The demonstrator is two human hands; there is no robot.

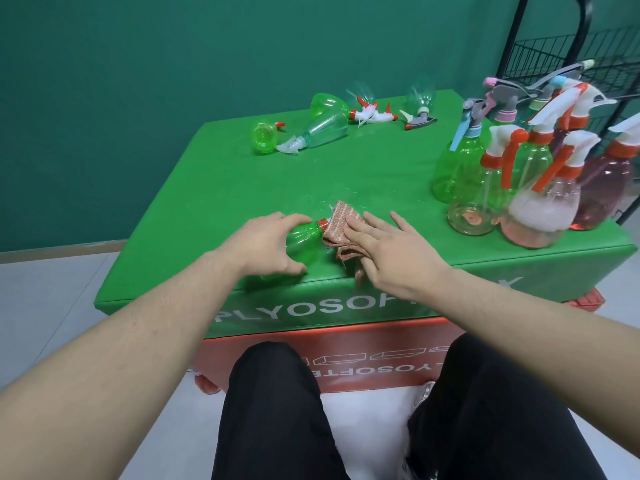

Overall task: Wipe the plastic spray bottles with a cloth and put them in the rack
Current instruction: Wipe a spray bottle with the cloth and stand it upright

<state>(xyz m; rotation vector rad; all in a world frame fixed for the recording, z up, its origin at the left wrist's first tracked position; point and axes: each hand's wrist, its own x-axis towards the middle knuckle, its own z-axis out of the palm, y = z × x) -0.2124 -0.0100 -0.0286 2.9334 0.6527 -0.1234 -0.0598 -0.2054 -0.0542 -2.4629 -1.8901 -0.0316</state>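
At the far left of the green bench [214, 188], near its back edge, a small green bottle [264, 137] is seen lying on its side, with a pale green spray bottle [320, 129] lying just beside it and further bottles and loose trigger heads [372, 114] scattered behind. Nearer the front edge, the left hand [266, 242] is curved over a green spray bottle [304, 237] that lies on its side on the bench; the fingers are laid over the top of its body and the thumb is curled round the near side, so the bottle is held. Its red collar [322, 223] is pointed to the right, towards the other hand. The collar is touched by a pinkish-brown cloth [341, 228], folded and partly bunched, with one corner hanging over the front edge of the bench. The cloth is pressed down by the right hand [388, 251], whose fingers are straight and spread, flat on the cloth and bench, gripping nothing. Both hands are thus placed close together, with the bottle neck and cloth between them. Farther right, a group of upright spray bottles [519, 174], green, clear and pink with white and red triggers, is stood near the bench's right edge. Behind them a black wire rack [554, 50] is partly visible.
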